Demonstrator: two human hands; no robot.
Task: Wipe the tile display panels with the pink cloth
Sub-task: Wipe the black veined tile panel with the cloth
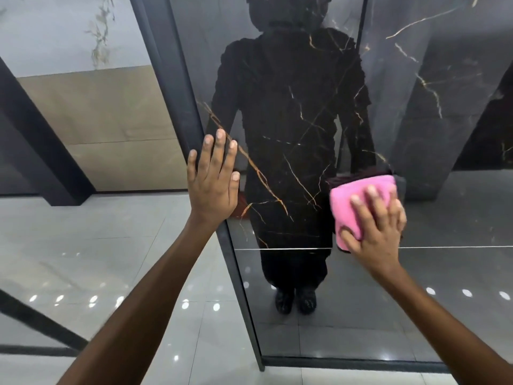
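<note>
A glossy black tile display panel (291, 129) with gold veins stands upright in front of me in a dark metal frame (177, 87). My right hand (374, 226) presses a folded pink cloth (349, 201) flat against the panel's lower right part, fingers spread over the cloth. At the panel's left edge my left hand (213, 179) lies flat with straight fingers, partly on the frame and partly on the tile. A dark reflection of a person fills the middle of the panel.
A second black veined panel (444, 93) adjoins on the right. To the left stand a beige tile panel (105, 120) and dark slanted frame bars (41, 151). The shiny grey tiled floor (97, 245) spreads below, with ceiling lights reflected in it.
</note>
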